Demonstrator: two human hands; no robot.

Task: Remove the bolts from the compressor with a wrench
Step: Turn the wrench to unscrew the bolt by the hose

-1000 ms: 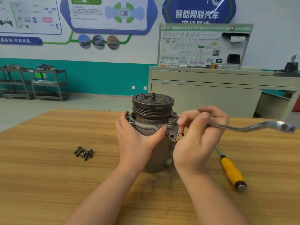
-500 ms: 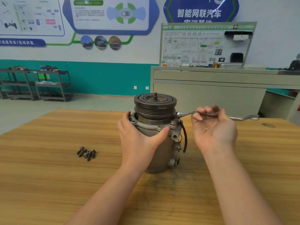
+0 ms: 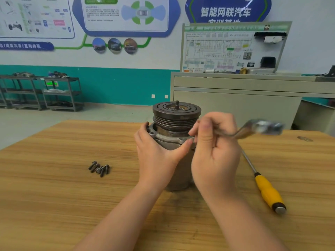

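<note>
The grey metal compressor stands upright in the middle of the wooden table, its dark grooved pulley on top. My left hand wraps its body just under the flange, thumb across the front. My right hand is closed around a silver wrench right beside the flange; the free end sticks out to the right, blurred. The wrench's working end is hidden behind my fingers. Several loose bolts lie in a small pile on the table to the left.
A screwdriver with a yellow handle lies on the table right of my right hand, tip pointing toward the compressor. Behind the table stand a beige cabinet with a display board and, at the far left, metal shelf racks.
My right hand swung the wrench away to the far right side of the flange, then back toward me. The left hand kept its hold on the compressor. The bolt pile has not moved.
</note>
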